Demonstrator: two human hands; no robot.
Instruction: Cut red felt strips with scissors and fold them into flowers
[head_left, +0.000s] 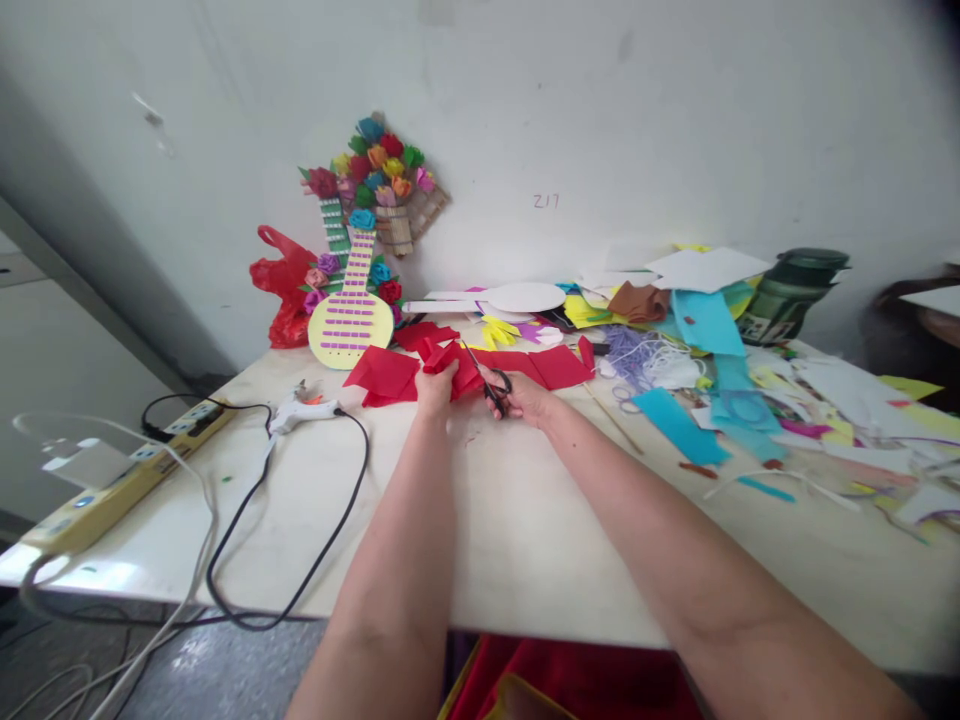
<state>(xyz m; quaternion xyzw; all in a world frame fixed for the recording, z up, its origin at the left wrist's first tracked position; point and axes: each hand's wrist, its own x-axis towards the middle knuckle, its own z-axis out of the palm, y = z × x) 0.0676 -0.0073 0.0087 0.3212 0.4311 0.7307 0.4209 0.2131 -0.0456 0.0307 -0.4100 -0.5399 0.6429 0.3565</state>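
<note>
Near the middle of the table, my left hand (438,384) is closed on a folded piece of red paper (441,355). Just to its right, my right hand (517,398) grips a pair of black-handled scissors (501,384), with the blades pointing up and left toward the red paper. Whether the blades touch the paper I cannot tell. More red sheets (382,374) lie under and around both hands, one red piece (561,367) stretching off to the right. My fingers hide part of the paper in the left hand.
A white glue gun (304,412) with a black cable lies left, near a yellow power strip (127,480). Behind stand a yellow paper instrument (350,330), paper flowers (382,165) and a red plastic bag (285,290). Paper scraps (679,425) and a green bottle (795,295) occupy the right.
</note>
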